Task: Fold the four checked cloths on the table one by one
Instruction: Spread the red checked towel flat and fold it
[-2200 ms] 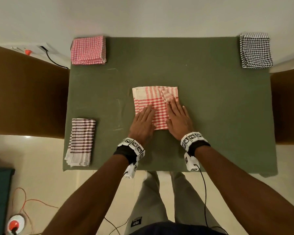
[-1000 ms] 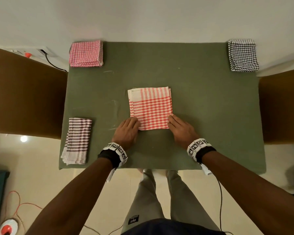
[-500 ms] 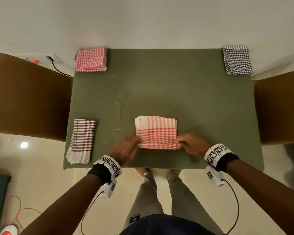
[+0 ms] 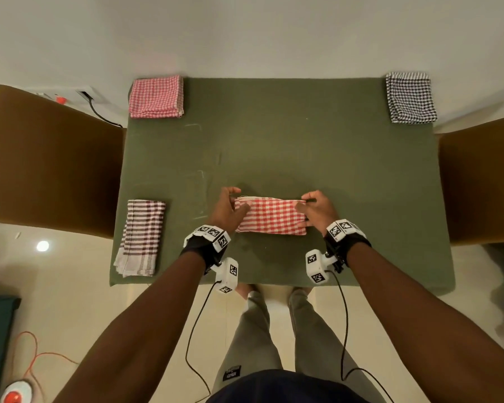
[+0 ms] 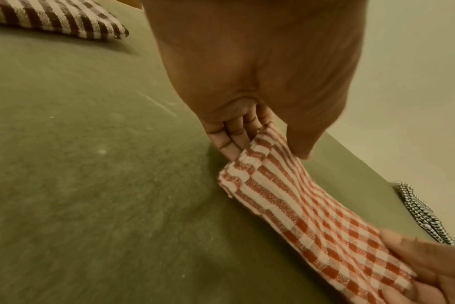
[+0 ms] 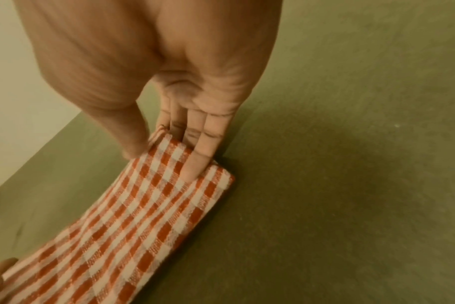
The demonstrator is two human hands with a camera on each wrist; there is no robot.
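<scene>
A red-and-white checked cloth [image 4: 271,216] lies as a narrow folded band near the front middle of the green table [image 4: 303,158]. My left hand [image 4: 229,206] pinches its left end [image 5: 260,152] between thumb and fingers. At the other end [image 6: 179,162] my right hand [image 4: 312,209] pinches the cloth the same way, fingers on top. Three folded cloths lie around it: a pink checked one [image 4: 156,97] at the far left corner, a black-and-white one [image 4: 410,98] at the far right corner, and a brown striped one [image 4: 141,237] at the front left.
Brown chairs stand on either side of the table, one left [image 4: 50,158] and one right [image 4: 483,181]. A wall socket with a black cable [image 4: 99,112] sits behind the left chair. Orange cable and a red-topped device [image 4: 15,395] lie on the floor.
The red cloth went from a flat square to a narrow band: both hands took its near edge by the corners and carried it over to the far edge.
</scene>
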